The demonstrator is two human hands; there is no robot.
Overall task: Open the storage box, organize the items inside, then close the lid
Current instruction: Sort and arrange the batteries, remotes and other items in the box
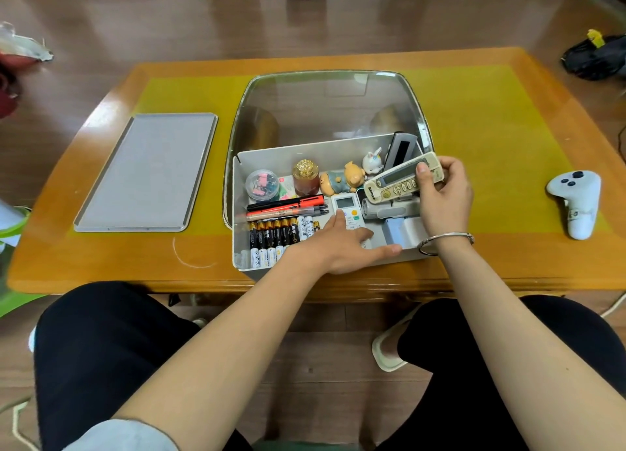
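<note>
A grey storage box [237,213] sits open at the near edge of the tabletop [491,118], its clear lid [325,108] raised behind it. The right hand [443,193] holds a beige remote [403,176] above the box's right side, thumb on its face. The left hand [352,247] reaches inside, fingers flat on a small white remote [347,206], thumb lying along the front wall. Batteries [274,237], pens [288,208], a tub of binder clips [262,184], an amber bottle [305,178] and a pig figurine [340,179] fill the left side. A grey tray [149,172] lies to the left, a white controller [576,200] to the right.
</note>
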